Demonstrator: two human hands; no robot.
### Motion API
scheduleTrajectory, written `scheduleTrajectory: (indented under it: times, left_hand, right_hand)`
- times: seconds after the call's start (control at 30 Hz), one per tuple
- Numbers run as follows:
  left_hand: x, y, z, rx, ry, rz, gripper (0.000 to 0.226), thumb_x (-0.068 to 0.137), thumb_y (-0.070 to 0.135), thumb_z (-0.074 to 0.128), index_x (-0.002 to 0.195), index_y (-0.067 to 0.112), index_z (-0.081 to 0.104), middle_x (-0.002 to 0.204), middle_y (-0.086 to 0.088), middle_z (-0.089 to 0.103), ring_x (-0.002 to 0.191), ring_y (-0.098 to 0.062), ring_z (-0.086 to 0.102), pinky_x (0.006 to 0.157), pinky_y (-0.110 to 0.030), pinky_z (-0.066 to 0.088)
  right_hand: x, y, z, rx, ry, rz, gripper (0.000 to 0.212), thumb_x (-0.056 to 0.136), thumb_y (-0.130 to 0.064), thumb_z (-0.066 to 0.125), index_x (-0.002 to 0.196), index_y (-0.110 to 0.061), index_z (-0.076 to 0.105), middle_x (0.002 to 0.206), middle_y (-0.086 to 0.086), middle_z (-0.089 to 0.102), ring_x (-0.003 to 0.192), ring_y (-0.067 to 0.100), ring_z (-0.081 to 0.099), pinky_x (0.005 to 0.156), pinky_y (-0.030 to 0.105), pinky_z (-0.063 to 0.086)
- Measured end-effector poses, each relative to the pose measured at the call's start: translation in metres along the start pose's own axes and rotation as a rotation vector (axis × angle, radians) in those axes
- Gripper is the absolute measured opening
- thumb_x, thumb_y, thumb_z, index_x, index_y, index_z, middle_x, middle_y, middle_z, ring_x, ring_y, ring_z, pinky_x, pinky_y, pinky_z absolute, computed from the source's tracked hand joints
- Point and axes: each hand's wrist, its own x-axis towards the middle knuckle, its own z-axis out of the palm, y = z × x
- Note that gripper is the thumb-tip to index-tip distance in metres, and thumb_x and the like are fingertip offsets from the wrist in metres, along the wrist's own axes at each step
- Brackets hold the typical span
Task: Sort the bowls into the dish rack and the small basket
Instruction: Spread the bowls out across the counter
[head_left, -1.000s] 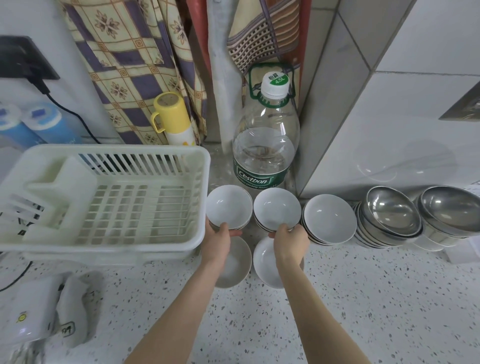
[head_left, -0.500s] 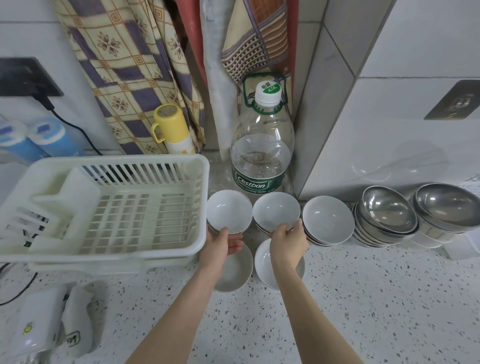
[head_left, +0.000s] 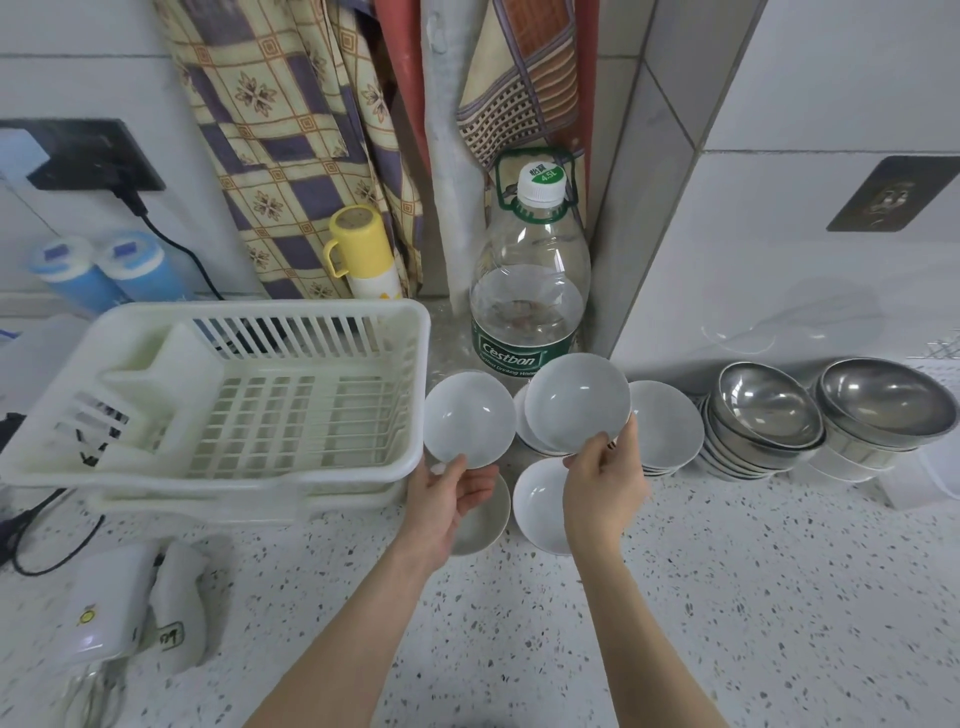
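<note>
A green label (head_left: 511, 356) is wrapping the bottle (head_left: 530, 291) standing beyond both hands; it is showing "Cestbon" in white letters, with a smaller line beneath reading partly "Purified Drinking Water". The bottle's cap (head_left: 542, 183) is carrying a green sticker displaying "4.5L" under characters too small to read. Left of the left hand (head_left: 451, 494), a tag (head_left: 170, 635) is bearing illegible handwriting.
</note>
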Motion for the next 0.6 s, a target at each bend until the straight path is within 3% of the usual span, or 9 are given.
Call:
scheduleTrajectory:
  times: [0.17,0.37,0.5,0.6]
  left_hand:
    - [-0.021,-0.003,-0.003,-0.018,-0.053,0.040,0.035,0.099,0.006,0.052,0.123,0.032,0.048,0.087,-0.020,0.075,0.067,-0.019,0.072,0.060,-0.026,0.058]
    - [-0.060,-0.011,-0.008,0.016,-0.138,0.093,0.061,0.099,0.006,0.053,0.130,0.057,0.040,0.094,-0.019,0.074,0.071,-0.022,0.071,0.060,-0.029,0.058]
    - [-0.085,-0.022,-0.022,0.026,-0.117,0.088,0.062,0.099,0.006,0.052,0.137,0.052,0.036,0.085,-0.022,0.073,0.063,-0.022,0.068,0.057,-0.028,0.056]
    - [-0.102,-0.036,-0.038,0.018,-0.074,0.070,0.063,0.099,0.005,0.050,0.142,0.048,0.033,0.079,-0.023,0.071,0.060,-0.023,0.065,0.056,-0.028,0.055]
  right_hand:
    - [-0.011,-0.006,-0.023,0.070,0.007,-0.035,0.046,0.097,-0.016,0.036,0.137,-0.037,0.046,0.062,0.001,0.067,0.065,-0.002,0.062,0.058,0.007,0.038]
    - [-0.035,-0.011,-0.055,0.142,-0.008,-0.049,0.042,0.094,-0.013,0.037,0.123,-0.035,0.057,0.065,0.001,0.067,0.060,0.000,0.062,0.057,0.013,0.041]
    - [-0.057,-0.004,-0.078,0.200,-0.101,0.009,0.036,0.091,-0.012,0.040,0.110,-0.033,0.063,0.068,0.004,0.068,0.056,0.004,0.062,0.057,0.028,0.046]
    - [-0.071,0.004,-0.092,0.208,-0.184,0.020,0.037,0.093,-0.011,0.040,0.114,-0.032,0.063,0.063,-0.002,0.066,0.057,0.008,0.064,0.054,0.029,0.047]
